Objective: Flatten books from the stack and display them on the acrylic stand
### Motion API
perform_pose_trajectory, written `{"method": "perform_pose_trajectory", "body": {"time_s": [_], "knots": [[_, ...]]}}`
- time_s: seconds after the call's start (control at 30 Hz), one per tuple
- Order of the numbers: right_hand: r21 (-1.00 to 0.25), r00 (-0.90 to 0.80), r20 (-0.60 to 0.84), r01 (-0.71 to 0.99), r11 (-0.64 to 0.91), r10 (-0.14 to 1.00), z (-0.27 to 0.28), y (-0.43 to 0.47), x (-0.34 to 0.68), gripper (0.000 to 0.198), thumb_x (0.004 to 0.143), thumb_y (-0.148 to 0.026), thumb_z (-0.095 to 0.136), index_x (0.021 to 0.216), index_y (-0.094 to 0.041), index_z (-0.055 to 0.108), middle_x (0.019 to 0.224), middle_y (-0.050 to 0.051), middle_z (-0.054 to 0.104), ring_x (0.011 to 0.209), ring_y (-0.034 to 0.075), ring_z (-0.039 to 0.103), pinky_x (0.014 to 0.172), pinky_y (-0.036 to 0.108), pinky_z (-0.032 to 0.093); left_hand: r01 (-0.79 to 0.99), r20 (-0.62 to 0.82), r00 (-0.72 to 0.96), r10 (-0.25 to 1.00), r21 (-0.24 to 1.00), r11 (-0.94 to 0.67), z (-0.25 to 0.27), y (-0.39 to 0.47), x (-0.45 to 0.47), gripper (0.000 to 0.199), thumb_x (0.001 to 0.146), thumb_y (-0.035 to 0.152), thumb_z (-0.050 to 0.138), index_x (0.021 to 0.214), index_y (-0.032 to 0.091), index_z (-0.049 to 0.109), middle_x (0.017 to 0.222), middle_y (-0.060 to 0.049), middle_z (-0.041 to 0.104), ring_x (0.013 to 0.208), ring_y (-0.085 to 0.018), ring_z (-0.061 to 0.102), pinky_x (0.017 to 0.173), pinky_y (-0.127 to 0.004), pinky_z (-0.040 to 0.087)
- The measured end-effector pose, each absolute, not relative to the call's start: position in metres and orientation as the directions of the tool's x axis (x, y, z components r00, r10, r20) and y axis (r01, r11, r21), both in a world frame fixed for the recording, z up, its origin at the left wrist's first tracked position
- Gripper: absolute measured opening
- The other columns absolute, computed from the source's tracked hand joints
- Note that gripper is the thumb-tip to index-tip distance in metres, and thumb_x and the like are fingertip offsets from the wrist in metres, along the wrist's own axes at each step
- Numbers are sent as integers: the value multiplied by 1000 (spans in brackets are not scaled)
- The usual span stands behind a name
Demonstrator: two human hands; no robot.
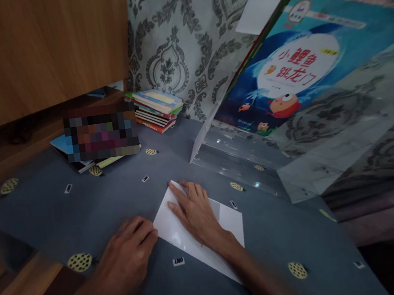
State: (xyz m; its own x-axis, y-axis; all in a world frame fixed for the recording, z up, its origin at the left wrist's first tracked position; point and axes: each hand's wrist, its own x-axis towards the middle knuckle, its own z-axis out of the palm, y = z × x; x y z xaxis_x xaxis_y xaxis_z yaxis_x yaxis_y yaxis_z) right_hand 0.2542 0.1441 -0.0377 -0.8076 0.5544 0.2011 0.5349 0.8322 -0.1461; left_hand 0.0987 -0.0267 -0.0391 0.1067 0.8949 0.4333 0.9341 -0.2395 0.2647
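Clock directions are taken from the white sheet (171, 228), which is laid flat on a table covered with a grey-blue cloth (110, 202) printed with yellow dotted shapes and small white labels. At 1 o'clock, a large picture book (239, 84) with orange fish on a blue cover is held up, tilted, in a clear stand (200, 135); the stand's base is set near the sheet, apart from it, and the space beyond is partly closed off by it. Between 11 and 12 o'clock, a stack of books (159, 109) is placed against the patterned wall (168, 66). At 10 to 11 o'clock, a few more books (61, 146) are piled, mostly hidden by pixelation, below a wooden panel (42, 51). The sheet is covered in part by the right hand (198, 212), laid palm down across its upper middle, fingers spread and nothing grasped, with fingertips reaching towards the corner at 11 o'clock. At the 9 o'clock corner, the left hand (133, 252) is held with fingers curled and bunched at the paper's edge; whether the corner is pinched cannot be told.
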Motion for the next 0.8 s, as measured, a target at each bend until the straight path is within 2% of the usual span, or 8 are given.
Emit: {"method": "perform_pose_trajectory", "body": {"time_s": [0.13,0.23,0.33,0.47,0.57,0.8], "knots": [[-147,-804,192,543,827,563,-36,141,253,51,106,-44,42,149,-18,49,135,20,54,123,35,50,101,54,48,958,297,146,944,195,-209,-27,-3,96,27,85,0,44,88,19,64,97,-6,69,90,-24,63,73,-37,57],[-167,-786,193,564,809,588,-37,141,253,47,106,-36,42,147,-13,50,140,23,53,129,36,48,104,55,46,957,242,220,945,135,-258,-17,32,92,30,88,1,43,100,16,65,107,-8,70,98,-25,65,86,-42,57],[-217,-761,222,570,792,609,-41,142,253,43,106,-28,41,145,-13,52,147,23,50,133,35,47,107,58,45,935,212,290,933,145,-324,-17,64,87,28,90,3,43,107,15,63,120,-10,69,111,-24,64,100,-41,53],[-261,-761,256,539,801,596,-43,144,252,43,104,-19,40,143,-5,54,152,25,47,141,34,43,114,55,41,953,218,257,941,106,-285,-31,84,84,36,89,1,37,112,17,60,124,-12,69,114,-24,65,100,-43,53],[-257,-767,240,540,801,595,-41,144,256,45,104,-22,43,142,1,53,152,27,48,144,33,42,118,51,38,961,232,239,943,85,-265,-37,86,83,39,89,1,34,111,18,60,127,-14,68,115,-27,65,96,-48,53],[-204,-717,210,633,747,665,-32,136,299,51,104,-34,48,143,-1,53,151,24,51,142,34,45,119,51,37,952,252,261,932,93,-292,-34,86,81,33,87,4,36,103,20,61,129,-14,68,118,-29,65,96,-50,54]]}}
